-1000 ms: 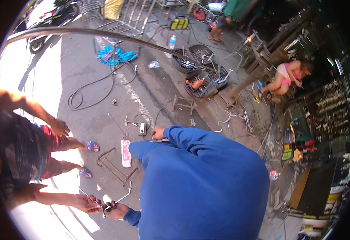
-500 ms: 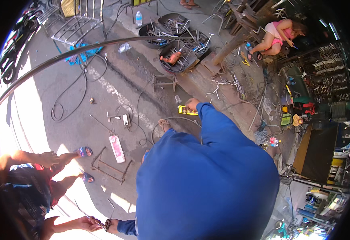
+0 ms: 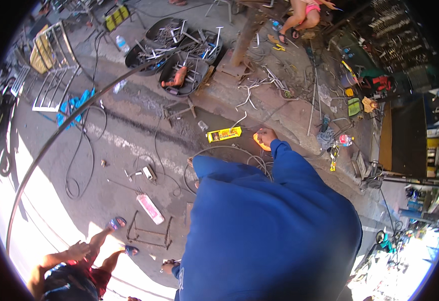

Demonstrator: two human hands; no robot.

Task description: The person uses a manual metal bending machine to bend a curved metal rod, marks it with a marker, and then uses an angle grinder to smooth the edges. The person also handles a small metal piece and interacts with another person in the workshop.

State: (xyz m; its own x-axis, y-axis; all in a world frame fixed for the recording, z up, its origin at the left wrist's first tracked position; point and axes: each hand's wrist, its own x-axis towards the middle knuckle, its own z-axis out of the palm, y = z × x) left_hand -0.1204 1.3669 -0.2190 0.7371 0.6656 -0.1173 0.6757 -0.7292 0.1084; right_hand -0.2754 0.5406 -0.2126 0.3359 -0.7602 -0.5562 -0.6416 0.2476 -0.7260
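My right hand (image 3: 266, 135) is closed over a small orange thing (image 3: 261, 144), its kind mostly hidden under the fingers. Just left of that hand, a yellow packet with red printing (image 3: 224, 134) lies on the ground. A coil of dark cable (image 3: 214, 149) runs between the packet and my blue-clad body. Down at the lower left, my left hand (image 3: 168, 266) is closed, partly hidden by my blue sleeve. What it holds is dark and too small to name.
Black tubs (image 3: 184, 75) of metal parts, one with an orange drill (image 3: 175, 78), stand ahead. A person (image 3: 71, 273) is at lower left; another (image 3: 299, 20) sits at upper right. A pink-and-white box (image 3: 150, 209) and a metal frame (image 3: 149, 238) lie left. A hose (image 3: 48, 143) arches across.
My right hand has left the yellow packet and moved right onto the orange thing. My left hand and the other person's hand are now apart. The whole view has turned.
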